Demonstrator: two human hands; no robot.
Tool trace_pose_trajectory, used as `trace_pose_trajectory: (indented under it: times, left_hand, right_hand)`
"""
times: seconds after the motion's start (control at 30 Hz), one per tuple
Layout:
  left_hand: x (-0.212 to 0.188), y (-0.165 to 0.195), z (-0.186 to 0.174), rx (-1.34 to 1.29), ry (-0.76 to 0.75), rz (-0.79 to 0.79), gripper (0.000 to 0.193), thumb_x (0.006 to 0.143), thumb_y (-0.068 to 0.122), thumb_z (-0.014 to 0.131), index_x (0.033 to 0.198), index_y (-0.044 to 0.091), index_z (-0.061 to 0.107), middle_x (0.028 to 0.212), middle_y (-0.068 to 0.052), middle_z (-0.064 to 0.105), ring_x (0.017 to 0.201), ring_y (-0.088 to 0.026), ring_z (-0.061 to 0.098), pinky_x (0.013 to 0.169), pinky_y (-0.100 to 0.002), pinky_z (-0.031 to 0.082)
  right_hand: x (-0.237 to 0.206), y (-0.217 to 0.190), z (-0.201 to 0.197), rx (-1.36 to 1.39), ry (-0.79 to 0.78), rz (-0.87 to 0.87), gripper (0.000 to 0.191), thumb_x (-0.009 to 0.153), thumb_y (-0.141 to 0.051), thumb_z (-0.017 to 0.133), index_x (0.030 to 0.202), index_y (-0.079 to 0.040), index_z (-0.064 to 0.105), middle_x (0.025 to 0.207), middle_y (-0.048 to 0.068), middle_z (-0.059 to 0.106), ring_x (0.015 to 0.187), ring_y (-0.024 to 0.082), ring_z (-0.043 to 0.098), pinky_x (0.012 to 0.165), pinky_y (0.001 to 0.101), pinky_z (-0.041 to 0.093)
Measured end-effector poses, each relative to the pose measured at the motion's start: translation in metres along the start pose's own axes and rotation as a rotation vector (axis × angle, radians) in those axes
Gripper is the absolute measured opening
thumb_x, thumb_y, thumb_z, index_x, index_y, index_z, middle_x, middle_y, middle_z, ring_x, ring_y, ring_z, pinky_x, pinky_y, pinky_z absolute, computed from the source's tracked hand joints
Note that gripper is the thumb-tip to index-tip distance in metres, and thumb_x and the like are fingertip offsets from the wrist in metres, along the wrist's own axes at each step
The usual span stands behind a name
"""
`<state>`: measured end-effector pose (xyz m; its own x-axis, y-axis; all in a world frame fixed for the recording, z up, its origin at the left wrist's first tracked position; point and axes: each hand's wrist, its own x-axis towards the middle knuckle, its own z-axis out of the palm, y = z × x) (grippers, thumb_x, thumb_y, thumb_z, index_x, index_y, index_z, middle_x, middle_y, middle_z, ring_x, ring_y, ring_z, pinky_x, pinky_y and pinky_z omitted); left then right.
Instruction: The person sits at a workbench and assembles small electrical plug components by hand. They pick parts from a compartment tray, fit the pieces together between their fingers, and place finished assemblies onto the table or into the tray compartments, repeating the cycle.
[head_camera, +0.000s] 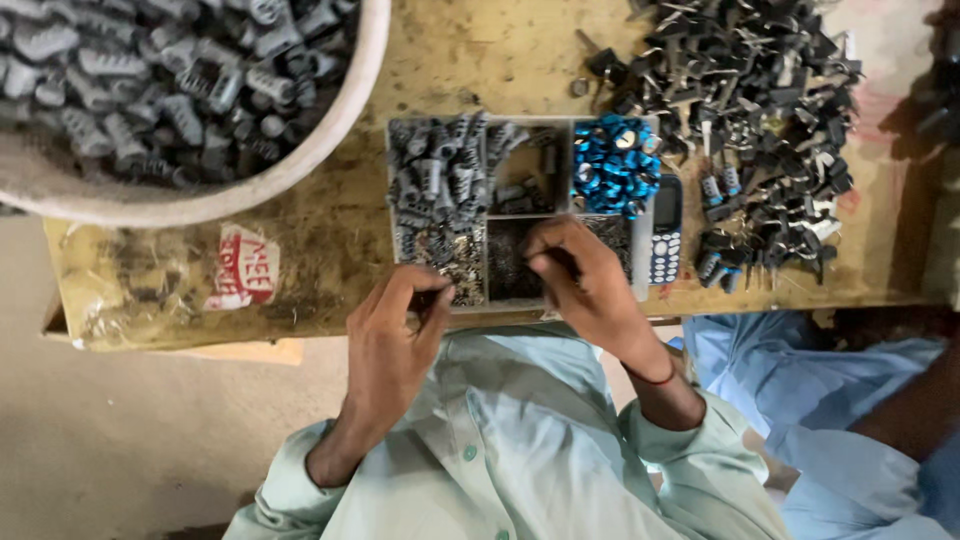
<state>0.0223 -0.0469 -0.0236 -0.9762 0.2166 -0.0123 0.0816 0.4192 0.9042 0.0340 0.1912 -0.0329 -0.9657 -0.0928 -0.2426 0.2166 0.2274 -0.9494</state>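
Note:
A white divided tray (574, 150) lies on the worn wooden board, holding grey plastic parts (435, 175), blue metal caps (612, 165) and small dark metal bits. My left hand (395, 340) hovers at the tray's near left edge, fingers pinched on a small dark part that I can barely make out. My right hand (585, 280) reaches into the tray's near middle compartment, fingertips curled among the small dark pieces; what it grips is hidden.
A big white basin (300, 160) full of grey plastic parts stands at the far left. A heap of black parts (760, 110) covers the far right. A dark blue keypad phone (666, 235) lies beside the tray. Another person's blue sleeve (800, 370) is at right.

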Motion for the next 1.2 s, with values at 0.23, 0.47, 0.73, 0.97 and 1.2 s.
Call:
trace_pose_trajectory:
  times: [0.23,0.47,0.73,0.97,1.2]
  left_hand:
    - [0.007,0.005,0.026,-0.41,-0.062,0.098,0.017,0.094,-0.002,0.075,0.109,0.005,0.074,0.097,-0.008,0.073,0.087,-0.013,0.071,0.075,-0.026,0.058]
    - [0.008,0.002,0.047,-1.084,-0.245,-0.197,0.014,0.101,-0.004,0.066,0.114,-0.007,0.07,0.095,-0.014,0.075,0.088,-0.021,0.077,0.08,-0.035,0.069]
    - [0.007,0.002,0.041,-0.921,-0.239,-0.087,0.015,0.101,-0.002,0.069,0.115,-0.003,0.074,0.099,-0.011,0.078,0.088,-0.02,0.08,0.078,-0.031,0.069]
    - [0.004,0.01,0.035,-0.337,-0.102,0.127,0.016,0.095,0.001,0.076,0.11,0.0,0.072,0.096,-0.006,0.074,0.083,-0.013,0.074,0.069,-0.024,0.059]
    - [0.008,0.007,0.037,-0.731,-0.301,-0.143,0.011,0.098,-0.002,0.069,0.108,-0.005,0.07,0.095,-0.007,0.075,0.082,-0.01,0.073,0.07,-0.024,0.063]
  right_hand:
    - [-0.018,-0.004,0.003,0.398,-0.169,0.061,0.021,0.112,-0.022,0.05,0.114,-0.002,0.053,0.121,0.005,0.054,0.076,0.005,0.05,0.064,0.0214,0.044]
    - [-0.025,-0.006,0.006,0.386,-0.135,0.063,0.031,0.112,-0.031,0.048,0.12,-0.001,0.052,0.12,0.006,0.054,0.082,0.007,0.053,0.069,0.0235,0.048]
    - [-0.026,-0.014,0.003,0.315,-0.167,0.055,0.027,0.114,-0.028,0.049,0.117,-0.001,0.052,0.117,0.006,0.054,0.083,0.008,0.051,0.07,0.024,0.047]
    - [-0.029,-0.014,0.01,-0.218,0.038,-0.264,0.011,0.112,-0.011,0.056,0.115,-0.002,0.05,0.123,0.007,0.058,0.094,0.01,0.062,0.079,0.0247,0.054]
    - [-0.032,0.0,0.005,0.364,-0.071,0.036,0.014,0.109,-0.008,0.051,0.12,-0.001,0.049,0.12,0.01,0.056,0.087,0.009,0.061,0.066,0.0228,0.053]
